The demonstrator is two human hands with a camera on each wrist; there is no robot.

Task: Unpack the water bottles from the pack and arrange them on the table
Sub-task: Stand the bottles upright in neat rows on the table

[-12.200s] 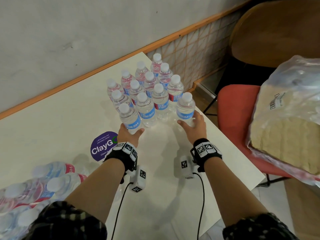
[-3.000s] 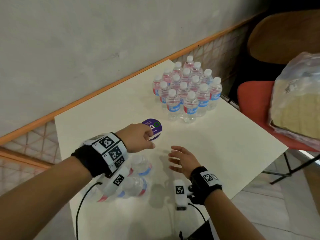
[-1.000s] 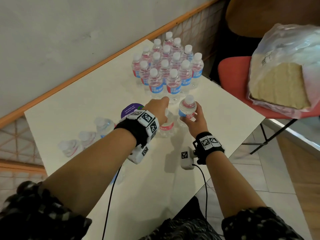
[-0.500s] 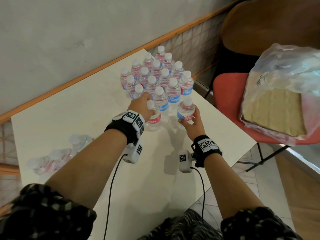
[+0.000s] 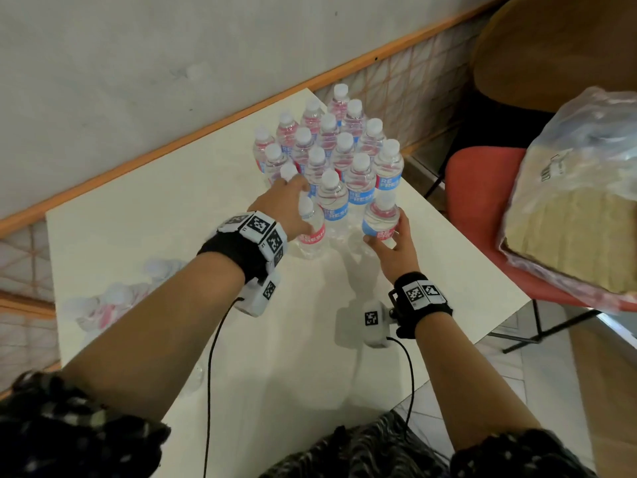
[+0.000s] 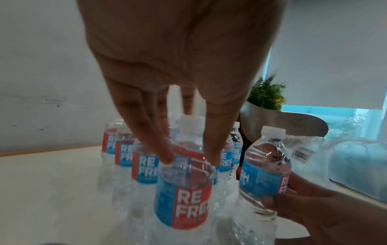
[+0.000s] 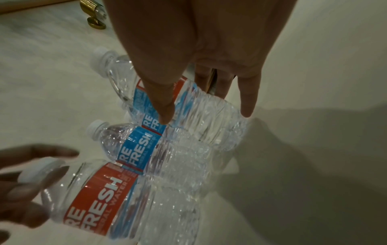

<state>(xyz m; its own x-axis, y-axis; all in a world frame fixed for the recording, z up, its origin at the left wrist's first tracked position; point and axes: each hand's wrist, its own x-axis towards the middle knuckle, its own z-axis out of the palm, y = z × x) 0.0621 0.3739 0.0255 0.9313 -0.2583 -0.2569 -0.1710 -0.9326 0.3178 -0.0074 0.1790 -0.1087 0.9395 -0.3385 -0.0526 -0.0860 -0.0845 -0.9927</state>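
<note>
Water bottles (image 5: 344, 157): fifteen clustered; left hand's (image 5: 286, 208) grip holds one red-label bottle (image 5: 312, 232), right hand's (image 5: 393, 250) grip one blue-label bottle (image 5: 379, 222).

Clear glossy plastic bottles (image 5: 332, 201) on a seemingly matt table (image 5: 310, 357).

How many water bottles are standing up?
17: a bunch of fifteen bottles at the table's far corner, one in the left hand, one in the right hand. Others may hide behind.

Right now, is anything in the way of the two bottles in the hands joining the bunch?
Nothing visible. The left hand and right hand hold their bottles right against the standing group, on bare table.
</note>
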